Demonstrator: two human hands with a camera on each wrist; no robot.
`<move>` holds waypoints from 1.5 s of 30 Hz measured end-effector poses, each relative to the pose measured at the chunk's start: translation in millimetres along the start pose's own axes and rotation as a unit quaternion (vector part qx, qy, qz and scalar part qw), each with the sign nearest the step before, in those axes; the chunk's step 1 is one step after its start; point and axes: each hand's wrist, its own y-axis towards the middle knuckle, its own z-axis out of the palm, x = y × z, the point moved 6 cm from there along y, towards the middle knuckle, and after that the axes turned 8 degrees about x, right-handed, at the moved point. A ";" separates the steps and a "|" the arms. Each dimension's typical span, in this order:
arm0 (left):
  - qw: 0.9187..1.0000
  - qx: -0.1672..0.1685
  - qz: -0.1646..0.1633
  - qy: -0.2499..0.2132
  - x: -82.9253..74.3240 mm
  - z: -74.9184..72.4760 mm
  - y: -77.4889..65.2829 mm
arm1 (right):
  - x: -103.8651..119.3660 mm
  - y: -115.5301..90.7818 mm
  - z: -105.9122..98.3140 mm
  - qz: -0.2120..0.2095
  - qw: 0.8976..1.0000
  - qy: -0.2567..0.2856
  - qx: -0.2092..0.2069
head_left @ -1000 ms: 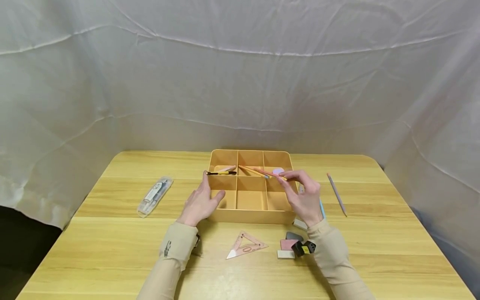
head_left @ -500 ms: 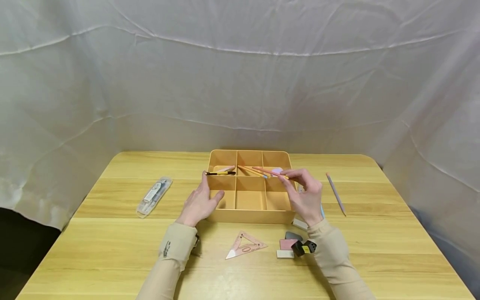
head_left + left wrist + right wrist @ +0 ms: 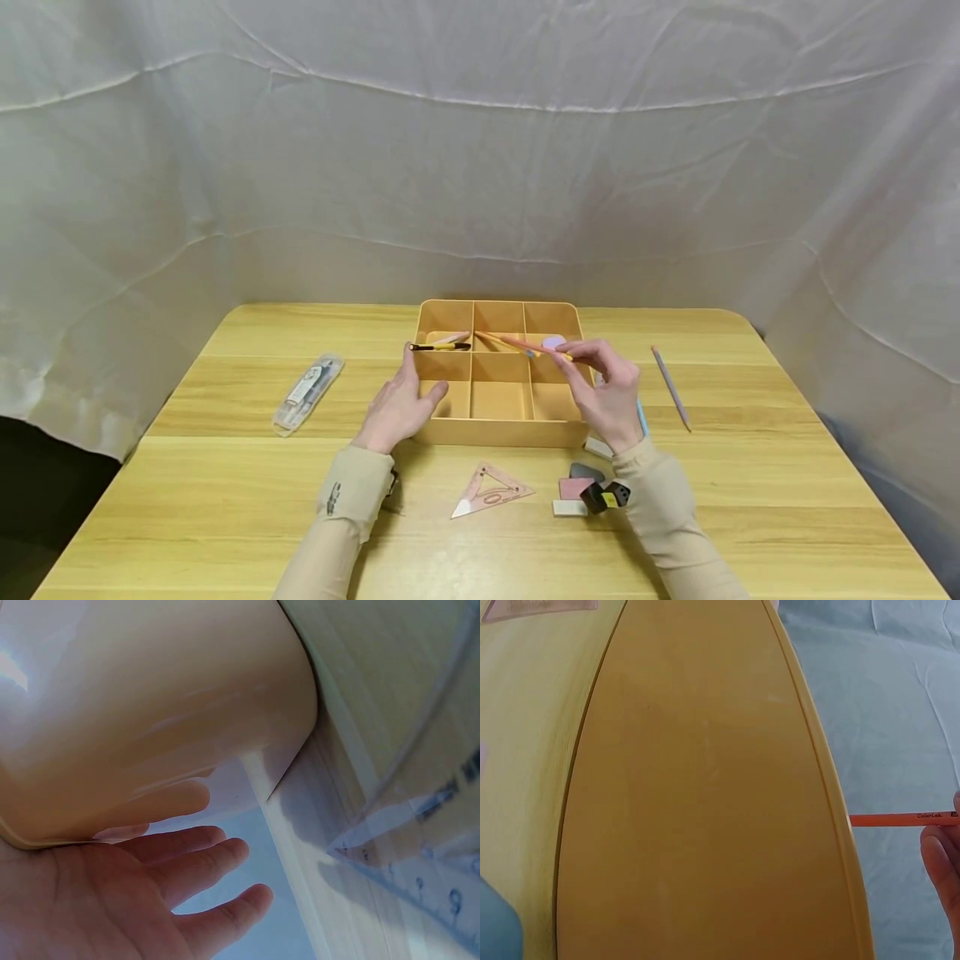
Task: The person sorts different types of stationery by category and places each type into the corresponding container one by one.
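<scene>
A yellow-orange box (image 3: 501,432) with several compartments stands in the head view's middle. My left hand (image 3: 401,407) lies at its left side, thumb over the near-left compartment; in the left wrist view my left hand's fingers (image 3: 202,870) reach out nearly straight beside the wall. Above the box's right part, my right hand (image 3: 609,392) pinches an orange pencil (image 3: 528,346) between thumb and fingertips. Print shows on this pencil (image 3: 907,820) in the right wrist view. Another orange pencil (image 3: 489,336) and a black-and-yellow pen (image 3: 442,347) lie in the back compartments.
A pink triangle ruler (image 3: 491,492) lies before the box. Near my right wrist are a pink eraser (image 3: 573,488), a white one (image 3: 570,508) and a grey piece (image 3: 587,472). A purple pencil (image 3: 671,387) lies right, a clear case (image 3: 309,394) left.
My right hand has shifted slightly left with the orange pencil, whose far end sits further left over the middle back compartment. My left hand stays at the box.
</scene>
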 end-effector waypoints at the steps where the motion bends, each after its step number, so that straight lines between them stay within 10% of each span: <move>1: 1.000 0.000 0.000 0.000 0.1 0.1 0.1 | -0.3 -0.1 0.7 0.002 1.000 -0.001 0.004; 45: 0.999 0.003 0.006 -0.043 3.1 3.3 3.7 | -4.7 -3.7 8.7 0.019 0.999 0.004 0.031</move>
